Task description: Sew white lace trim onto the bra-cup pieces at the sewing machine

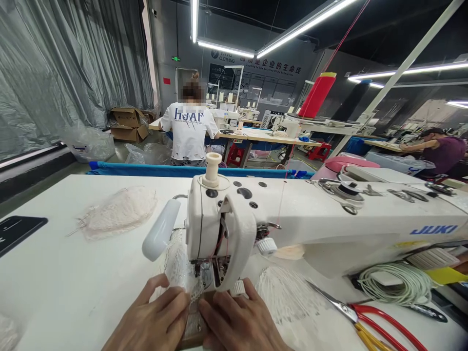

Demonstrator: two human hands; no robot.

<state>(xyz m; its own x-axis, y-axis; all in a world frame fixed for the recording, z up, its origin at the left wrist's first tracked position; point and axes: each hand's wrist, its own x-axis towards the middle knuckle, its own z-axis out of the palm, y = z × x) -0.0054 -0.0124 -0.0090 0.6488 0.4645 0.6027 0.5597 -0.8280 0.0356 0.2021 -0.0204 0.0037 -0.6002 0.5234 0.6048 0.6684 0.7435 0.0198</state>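
Note:
A white JUKI sewing machine [219, 234] stands before me with red thread run down to its needle area. White lace [177, 261] lies left of the machine head and reaches toward the presser foot [206, 275]. My left hand [157, 314] is closed, its bent fingers pressing the lace just left of the foot. On the right, close to the foot, my right hand [239, 317] also has curled fingers on the lace's near end. The fingertips are partly hidden. Beside my right hand lies a white fringed lace piece [283, 292].
Red- and yellow-handled scissors [354, 312] and a coiled pale green cord [397, 285] lie at right. A lace piece [120, 212] and a black phone [22, 231] are on the left tabletop. A person in white [189, 131] sits ahead, another in purple [446, 151] at far right.

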